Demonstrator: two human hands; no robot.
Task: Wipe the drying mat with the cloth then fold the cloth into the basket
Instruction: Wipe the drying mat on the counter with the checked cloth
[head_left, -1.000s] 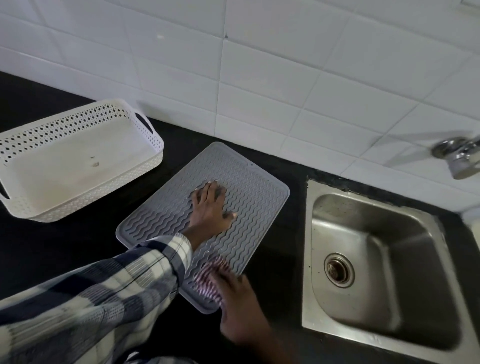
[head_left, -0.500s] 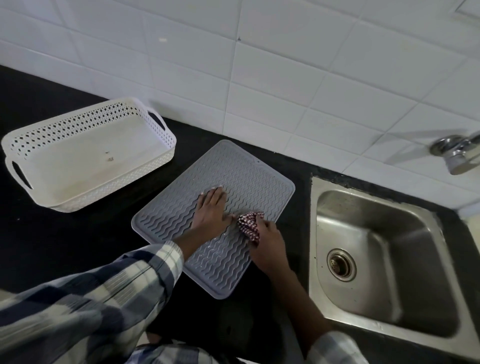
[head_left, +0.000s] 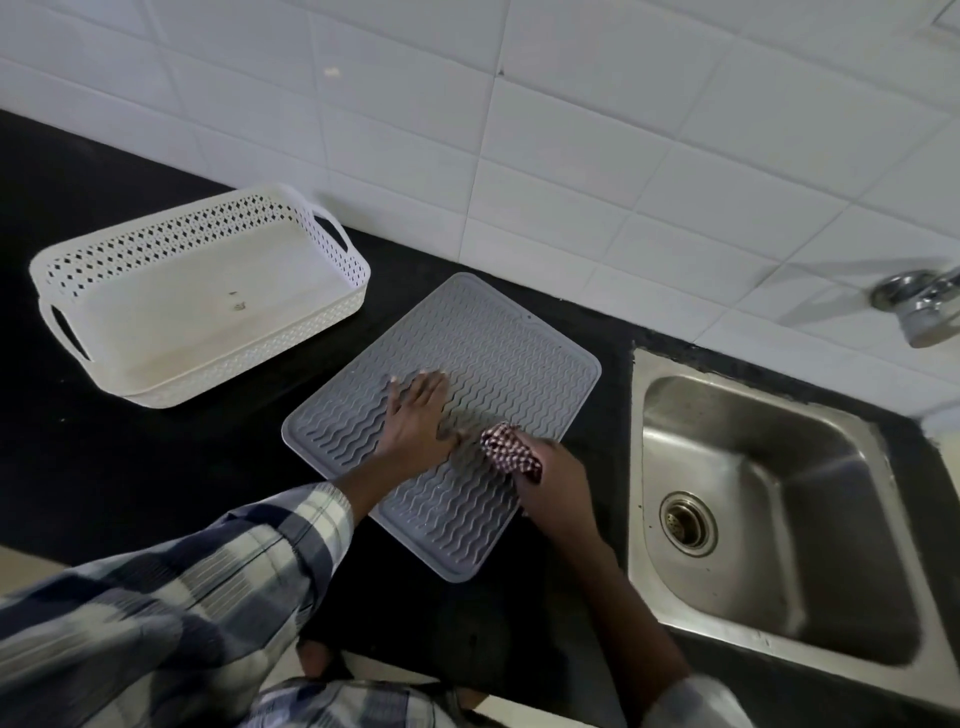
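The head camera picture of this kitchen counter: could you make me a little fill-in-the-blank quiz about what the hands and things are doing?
1. The left hand lies flat on the grey ____.
2. The right hand grips a bunched checked ____.
3. The white basket on the black counter holds ____.
4. To the right of the drying mat there is a steel ____.

Missing words: drying mat; cloth; nothing; sink.
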